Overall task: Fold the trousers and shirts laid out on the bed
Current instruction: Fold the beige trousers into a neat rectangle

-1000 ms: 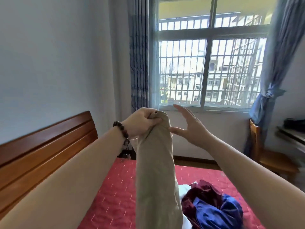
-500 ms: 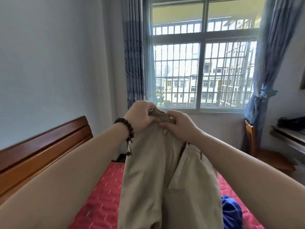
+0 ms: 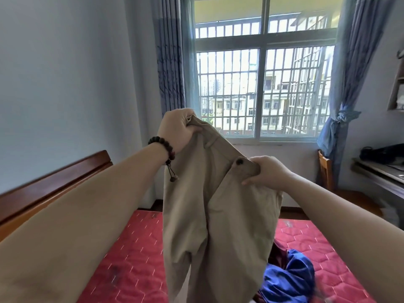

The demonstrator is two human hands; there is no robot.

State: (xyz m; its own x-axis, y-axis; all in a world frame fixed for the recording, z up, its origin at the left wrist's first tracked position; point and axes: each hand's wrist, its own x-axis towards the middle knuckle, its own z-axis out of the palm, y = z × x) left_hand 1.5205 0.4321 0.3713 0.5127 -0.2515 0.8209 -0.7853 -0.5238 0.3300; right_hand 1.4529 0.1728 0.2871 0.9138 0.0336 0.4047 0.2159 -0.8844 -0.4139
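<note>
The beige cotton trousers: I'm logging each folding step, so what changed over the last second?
The right hand, open a second ago, took hold of the beige cotton trousers at the waistband and pulled it right and down, spreading it. The left hand kept gripping the other waistband end; the blue garment stayed on the red quilted mattress.

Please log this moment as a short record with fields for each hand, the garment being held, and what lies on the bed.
left hand: grips the waistband's upper end
right hand: pinches the waistband beside the dark button
beige trousers: held up, waistband slanting down to the right, legs hanging
red mattress: blue garment and maroon garment bunched on it
</note>
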